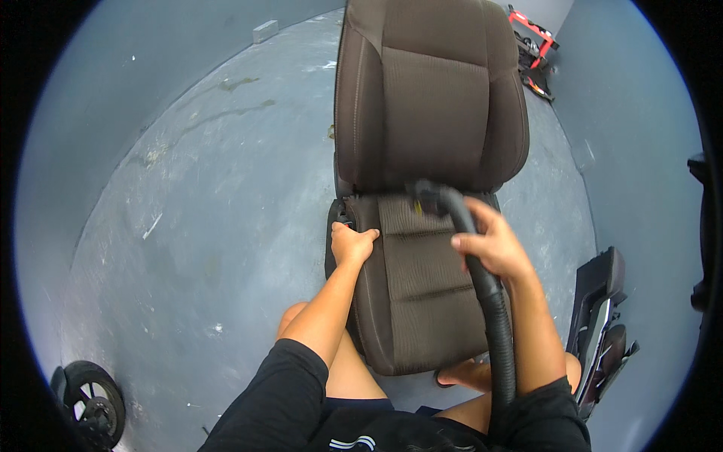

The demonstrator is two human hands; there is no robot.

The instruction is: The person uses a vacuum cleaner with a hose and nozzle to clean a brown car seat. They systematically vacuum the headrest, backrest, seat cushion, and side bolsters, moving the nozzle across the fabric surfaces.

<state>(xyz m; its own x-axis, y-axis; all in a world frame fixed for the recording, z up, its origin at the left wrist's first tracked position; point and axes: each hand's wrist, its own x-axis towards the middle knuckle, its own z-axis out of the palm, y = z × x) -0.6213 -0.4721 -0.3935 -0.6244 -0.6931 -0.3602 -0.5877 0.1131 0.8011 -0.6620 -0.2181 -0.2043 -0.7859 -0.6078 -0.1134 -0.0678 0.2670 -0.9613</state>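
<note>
A brown fabric car seat (433, 264) stands in front of me, its backrest (435, 105) upright at the far side. Wrapped round a black vacuum hose (499, 331), my right hand (493, 237) holds it above the right half of the cushion. The hose's dark nozzle (431, 197) is blurred and lies over the rear of the cushion, near the backrest. My left hand (353, 242) rests on the cushion's left side edge, thumb on the fabric and fingers over the side. Next to it is the seat belt buckle (343, 221), with a bit of red showing.
Grey walls curve around a scuffed grey floor (218, 203). A wheel with a black tyre (94, 403) is at the lower left. Dark car trim panels (599, 324) lean by the right wall. A red rack (533, 38) stands at the far right, and a pale block (265, 31) sits far left.
</note>
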